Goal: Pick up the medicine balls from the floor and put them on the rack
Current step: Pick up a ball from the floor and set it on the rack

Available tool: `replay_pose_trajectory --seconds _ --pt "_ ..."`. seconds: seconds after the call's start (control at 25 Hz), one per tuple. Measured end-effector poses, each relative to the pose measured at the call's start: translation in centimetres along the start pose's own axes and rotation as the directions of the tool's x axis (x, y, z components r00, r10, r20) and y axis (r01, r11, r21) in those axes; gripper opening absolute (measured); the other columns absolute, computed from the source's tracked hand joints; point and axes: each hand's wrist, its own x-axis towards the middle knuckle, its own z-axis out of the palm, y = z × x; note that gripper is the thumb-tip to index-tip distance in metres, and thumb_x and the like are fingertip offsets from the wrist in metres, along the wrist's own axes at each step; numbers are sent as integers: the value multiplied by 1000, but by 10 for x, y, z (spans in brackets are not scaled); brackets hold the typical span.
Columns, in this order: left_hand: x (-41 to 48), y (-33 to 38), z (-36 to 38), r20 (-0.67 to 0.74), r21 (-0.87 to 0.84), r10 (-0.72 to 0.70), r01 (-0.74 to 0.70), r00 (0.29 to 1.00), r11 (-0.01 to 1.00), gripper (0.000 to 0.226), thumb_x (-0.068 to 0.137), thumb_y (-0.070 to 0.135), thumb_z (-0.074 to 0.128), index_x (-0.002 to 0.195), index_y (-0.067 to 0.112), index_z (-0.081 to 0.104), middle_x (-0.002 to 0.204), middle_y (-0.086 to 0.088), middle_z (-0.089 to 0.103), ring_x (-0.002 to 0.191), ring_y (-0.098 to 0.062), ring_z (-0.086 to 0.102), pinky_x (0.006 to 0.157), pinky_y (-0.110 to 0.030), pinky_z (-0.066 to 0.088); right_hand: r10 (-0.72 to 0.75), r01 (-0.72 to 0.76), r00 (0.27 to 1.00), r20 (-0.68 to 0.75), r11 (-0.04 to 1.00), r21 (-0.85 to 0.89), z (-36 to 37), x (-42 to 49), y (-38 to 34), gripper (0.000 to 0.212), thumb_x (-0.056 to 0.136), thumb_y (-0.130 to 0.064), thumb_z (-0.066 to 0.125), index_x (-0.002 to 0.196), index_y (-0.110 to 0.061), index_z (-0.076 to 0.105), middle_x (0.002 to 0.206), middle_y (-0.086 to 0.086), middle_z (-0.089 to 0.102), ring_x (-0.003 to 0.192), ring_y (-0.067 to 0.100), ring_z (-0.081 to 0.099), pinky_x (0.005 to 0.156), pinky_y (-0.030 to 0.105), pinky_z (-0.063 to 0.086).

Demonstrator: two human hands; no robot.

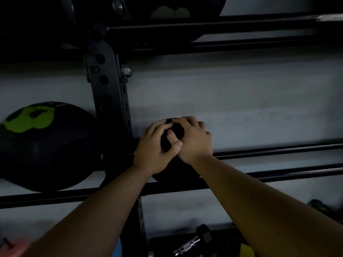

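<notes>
Medicine ball (173, 132), small and black, sits between your two hands at the middle tier of the rack (109, 86), just right of the perforated upright. Its lower edge shows dark below your wrists, level with the tier's horizontal rails (278, 175); whether it already bears on those rails cannot be told in the dim light.

Your left hand (154, 149) covers the ball's left side, fingers curled over the top and thumb pressed across the front face. Your right hand (193, 138) covers the right side, fingers wrapped over the crown, their tips meeting those of the left hand. Both hands are closed firmly around the ball, and the two bare forearms reach up to it from the lower corners of the view.

A larger black ball with a green patch (42, 145) rests on the same tier, left of the upright, well apart from your hands. Another dark ball (167, 13) occupies the tier above, only its underside showing. The upright carries a printed "23" beside a row of holes, and a bolt (127, 71) on its right edge. Below the rack, a dark dumbbell (202, 236) lies near the bottom edge beside a yellow object (246, 250) too cropped to identify.
</notes>
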Motion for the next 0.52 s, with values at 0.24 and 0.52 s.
replay_pose_trajectory --seconds 0.24,0.52 --pt "-12 79 -46 198 104 -86 66 976 992 81 74 91 46 122 30 69 131 10 62 125 -17 61 102 -39 51 6 35 955 296 991 -132 -99 -47 -3 71 91 -64 48 156 -42 31 157 2 42 138 34 44 101 50 43" --pt "-68 232 -11 417 96 136 -192 899 977 91 68 94 50 133 33 66 129 15 60 123 -9 57 101 -32 47 221 -176 967 131 941 -290 -316 -191 107 64 90 -71 56 146 -41 47 146 -1 53 120 28 60 93 41 51"
